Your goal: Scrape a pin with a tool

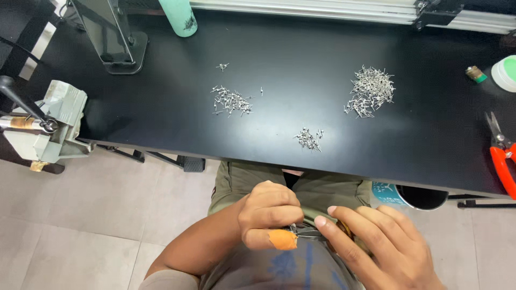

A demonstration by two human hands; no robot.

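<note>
A: Seated worker at a black bench (301, 70), both hands down at lap level, below the bench's near edge. Left hand (269, 215), orange bandage on the thumb, is curled tight w/ fingertips pinched on a thin metal piece (302, 232). Right hand (376, 241) meets it from the other side, fingers bent round something brownish; can't tell what, mostly hidden.

B: And the small parts?

A: Three lots of tiny silver pins on the bench: big pile (370, 91) toward the far right, a scattered lot (231, 101) left of centre, a small cluster (309, 139) just inside the near edge, directly above the hands.

B: Risks from here?

A: Likely a slip. The piece is small, held over lap and tiled floor (97, 215), not over the bench; a loose pinch prob. drops it out of reach. The bandage may dull the thumb's grip. Also, an elbow or sleeve coming up could sweep that near cluster off the edge.

B: Anything else close by?

A: Orange-handled snips (502, 156) at the bench's right end, a vise (48, 126) off its left end. Both well apart from the hands.
</note>
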